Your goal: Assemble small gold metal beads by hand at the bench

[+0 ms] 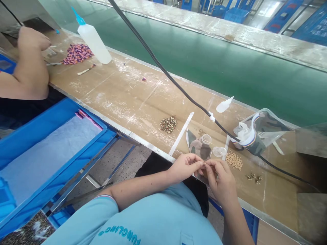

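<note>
My left hand (187, 166) and my right hand (220, 172) meet at the table's near edge, thumbs and forefingers pinched together. Whatever sits between the fingertips is too small to make out. Just beyond them lie a dark, patterned flat piece (194, 144), a small clear round cup (206, 139) and a clear lid-like dish (217, 151). To the right of my right hand is a heap of small tan beads (234, 160), with a few dark and gold small parts (254, 178) farther right. A larger pile of similar dark and gold parts (168, 124) lies to the left.
A black cable (163, 69) crosses above the table. At right stands a clear plastic container (265, 131); a white squeeze bottle (224, 104) lies behind. Far left are a tall bottle (94, 42), a pink-purple pile (78, 53), a co-worker's arm (33, 68) and a blue tray (58, 112).
</note>
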Motion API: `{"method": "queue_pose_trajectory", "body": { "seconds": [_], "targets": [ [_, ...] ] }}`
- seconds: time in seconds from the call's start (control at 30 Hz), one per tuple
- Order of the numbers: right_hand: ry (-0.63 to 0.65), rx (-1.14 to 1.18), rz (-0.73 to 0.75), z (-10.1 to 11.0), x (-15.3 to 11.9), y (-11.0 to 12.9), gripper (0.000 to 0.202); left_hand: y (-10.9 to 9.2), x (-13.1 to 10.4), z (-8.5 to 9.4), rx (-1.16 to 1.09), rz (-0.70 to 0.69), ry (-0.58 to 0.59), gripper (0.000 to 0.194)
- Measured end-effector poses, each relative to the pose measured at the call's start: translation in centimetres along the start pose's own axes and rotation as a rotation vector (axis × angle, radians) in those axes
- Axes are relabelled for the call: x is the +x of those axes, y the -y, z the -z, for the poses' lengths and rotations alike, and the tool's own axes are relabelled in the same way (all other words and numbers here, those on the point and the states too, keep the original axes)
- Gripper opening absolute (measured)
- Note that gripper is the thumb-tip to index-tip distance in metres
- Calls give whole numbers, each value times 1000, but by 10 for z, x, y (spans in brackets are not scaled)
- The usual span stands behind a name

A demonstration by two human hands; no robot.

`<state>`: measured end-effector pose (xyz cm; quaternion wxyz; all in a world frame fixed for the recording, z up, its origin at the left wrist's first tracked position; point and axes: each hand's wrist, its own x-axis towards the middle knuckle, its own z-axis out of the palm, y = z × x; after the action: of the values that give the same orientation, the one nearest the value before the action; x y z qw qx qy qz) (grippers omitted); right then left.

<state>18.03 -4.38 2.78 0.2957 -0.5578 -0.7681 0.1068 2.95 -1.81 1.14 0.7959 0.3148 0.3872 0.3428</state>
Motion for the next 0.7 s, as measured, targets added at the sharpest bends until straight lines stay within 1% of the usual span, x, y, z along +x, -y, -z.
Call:
{"method": "queue_pose_trajectory", "body": {
  "seconds": [0.2, 0.4, 0.53, 0.7],
  "targets": [
    [-15, -60, 44, 0, 0, 1, 18, -1, 0, -1, -3, 2, -6, 46],
    [-58, -21, -41, -1, -3, 1, 15, -2, -1, -1, -5, -17, -25, 43],
    [-74, -29, -11, -2, -3, 1, 13, -2, -2, -1, -36, -32, -40, 44],
    [-73, -60, 4, -3, -2, 2, 12, 0, -2, 1, -11, -22, -33, 45]
  ]
}}
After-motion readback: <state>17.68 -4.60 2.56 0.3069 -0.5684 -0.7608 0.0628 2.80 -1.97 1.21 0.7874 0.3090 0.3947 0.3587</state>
